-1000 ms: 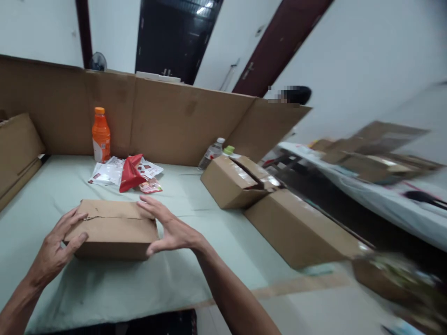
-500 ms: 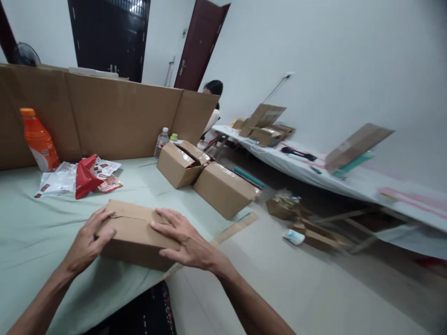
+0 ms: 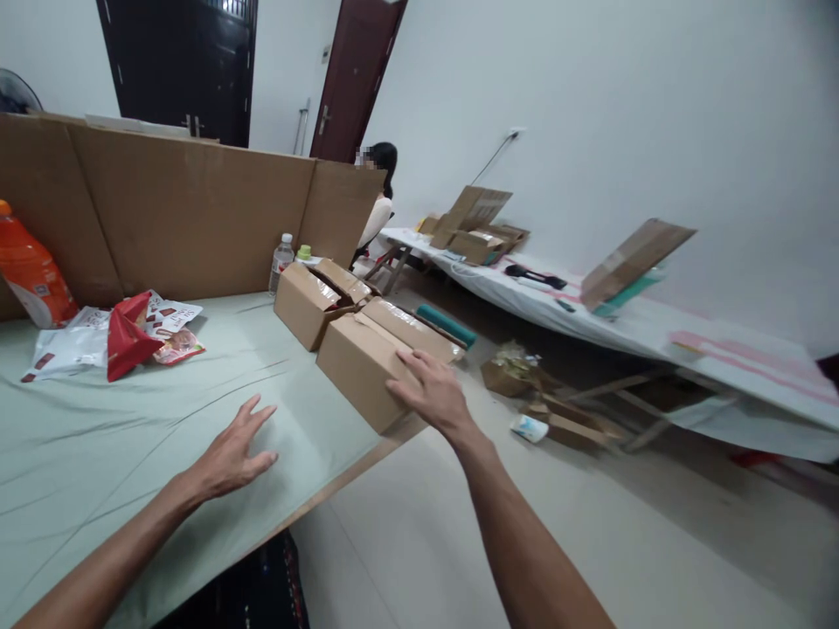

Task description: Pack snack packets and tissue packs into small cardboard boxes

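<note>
Cardboard box (image 3: 357,371), closed, sits at the right edge of the green-clothed table (image 3: 131,411), with its near corner about on the rim.

- Right hand (image 3: 433,393) is on the box's near right corner. The fingers (image 3: 410,360) are spread and laid flat over the top, and the thumb runs along the near side face. It's laid on, not wrapped round anything.
- Left hand (image 3: 232,450) is low over bare cloth or on it, fingers apart, holding nothing. It's well apart from the box, which lies up and to its right.
- Key relation: the box is directly under the right hand's fingers and out of the left hand's reach as posed, so the right arm is clearly nearer.
- The box's long axis seems to run away from the person, roughly along the table edge. The wide lens bends it, so this is approximate.
- A second box (image 3: 305,301) with its flaps open touches the far end of the first.
- Behind those are a clear bottle (image 3: 281,260) and an upright cardboard wall (image 3: 197,218). Snack packets (image 3: 131,330) lie far left.
- Another person (image 3: 378,188) sits beyond the wall.
</note>
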Available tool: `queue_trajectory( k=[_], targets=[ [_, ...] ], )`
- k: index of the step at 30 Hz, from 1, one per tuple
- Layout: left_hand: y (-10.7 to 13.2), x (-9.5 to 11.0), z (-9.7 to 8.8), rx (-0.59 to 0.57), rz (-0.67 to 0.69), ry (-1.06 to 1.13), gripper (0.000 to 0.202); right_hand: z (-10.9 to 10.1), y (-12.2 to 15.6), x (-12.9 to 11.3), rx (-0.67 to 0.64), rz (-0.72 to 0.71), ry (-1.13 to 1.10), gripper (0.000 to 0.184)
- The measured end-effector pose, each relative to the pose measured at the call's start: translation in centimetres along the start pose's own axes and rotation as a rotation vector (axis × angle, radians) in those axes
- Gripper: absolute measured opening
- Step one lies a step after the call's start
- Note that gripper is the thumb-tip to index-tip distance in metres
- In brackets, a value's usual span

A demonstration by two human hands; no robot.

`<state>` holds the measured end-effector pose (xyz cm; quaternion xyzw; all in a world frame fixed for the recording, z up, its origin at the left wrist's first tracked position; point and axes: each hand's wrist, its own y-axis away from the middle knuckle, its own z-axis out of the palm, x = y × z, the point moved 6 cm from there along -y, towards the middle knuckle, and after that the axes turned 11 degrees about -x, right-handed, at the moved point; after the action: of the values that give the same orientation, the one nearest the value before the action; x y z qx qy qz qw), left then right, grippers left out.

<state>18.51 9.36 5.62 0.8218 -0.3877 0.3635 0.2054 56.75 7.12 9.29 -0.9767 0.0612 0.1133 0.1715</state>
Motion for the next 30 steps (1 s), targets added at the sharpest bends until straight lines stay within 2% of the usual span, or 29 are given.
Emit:
queue_trajectory(
  k=[2,4,7,9,10,12,14,17,19,21,23,25,27,29,30],
  targets=[
    [1.9,-1.2,0.0,0.005,-0.041,-0.023,0.067,0.6,-1.9,-0.1,-0.011,0.034,0.007,0.058],
    [4.3,-2.5,-0.7,0.031,-0.081,-0.040,0.060,0.4,-2.4,-0.8,0.030,0.064,0.037,0.061],
    [8.8,-4.4,-2.6,0.133,-0.150,-0.061,0.053,-1.1,0.0,-2.8,0.245,0.104,0.126,0.064],
    [12.1,-5.4,-3.9,0.209,-0.203,-0.078,0.048,-1.5,2.6,-4.9,0.362,0.074,0.147,0.053],
    [13.5,-5.7,-4.3,0.234,-0.230,-0.088,0.046,-1.1,3.7,-6.2,0.371,0.032,0.133,0.045],
    [15.8,-5.8,-4.8,0.244,-0.274,-0.125,0.044,1.4,5.1,-9.2,0.276,-0.103,0.059,0.033],
    [17.2,-5.5,-5.0,0.242,-0.299,-0.171,0.044,5.7,5.8,-13.1,0.088,-0.265,-0.041,0.031],
    [18.6,-5.3,-5.8,0.284,-0.325,-0.226,0.043,13.0,7.1,-20.3,-0.189,-0.464,-0.128,0.037],
    [20.4,-5.7,-7.5,0.358,-0.353,-0.275,0.042,16.4,8.5,-25.4,-0.280,-0.596,-0.140,0.043],
    [23.6,-6.5,-10.8,0.490,-0.414,-0.354,0.042,18.2,10.6,-29.8,-0.309,-0.773,-0.164,0.051],
    [28.7,-7.0,-15.4,0.688,-0.519,-0.458,0.048,18.9,12.6,-32.4,-0.318,-0.927,-0.198,0.056],
    [35.0,-6.9,-20.6,0.926,-0.647,-0.579,0.057,19.2,13.6,-33.2,-0.320,-0.999,-0.224,0.057],
    [41.2,-6.1,-25.5,1.137,-0.759,-0.696,0.069,19.4,13.8,-32.8,-0.313,-1.008,-0.241,0.057],
    [46.2,-5.4,-29.5,1.265,-0.845,-0.764,0.074,19.5,13.6,-32.3,-0.305,-1.008,-0.256,0.058],
    [48.0,-5.4,-31.0,1.287,-0.881,-0.767,0.071,19.5,13.5,-32.1,-0.306,-1.002,-0.262,0.059]
  ],
)
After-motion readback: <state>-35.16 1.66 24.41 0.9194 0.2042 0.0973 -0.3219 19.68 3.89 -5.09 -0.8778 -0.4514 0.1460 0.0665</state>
